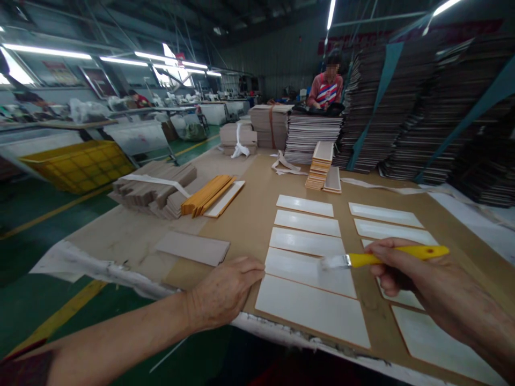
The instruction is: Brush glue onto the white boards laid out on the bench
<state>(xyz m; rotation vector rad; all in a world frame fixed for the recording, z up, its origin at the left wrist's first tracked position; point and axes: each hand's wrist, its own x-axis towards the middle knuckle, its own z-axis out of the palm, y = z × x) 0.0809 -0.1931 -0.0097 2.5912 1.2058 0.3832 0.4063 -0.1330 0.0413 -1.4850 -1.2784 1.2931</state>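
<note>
Right hand [410,274] grips brush [364,260], bristles on a white strip [292,266], second up from bench [249,225] front edge. Left hand [221,292] at front edge, fingertips by strip's left end; can't tell if pinching. Orange stack [207,195] toward left edge.

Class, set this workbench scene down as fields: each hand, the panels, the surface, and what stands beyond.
Panels: flat white rectangular panels with orange edges, two columns, five in the left one
Right hand: grips a yellow-handled brush with pale bristles, its tip at the left column's second-nearest panel
Left hand: beside that panel's left edge
Surface: brown-covered table
Beyond: tall stacks of dark sheets; a person in a striped top
</note>
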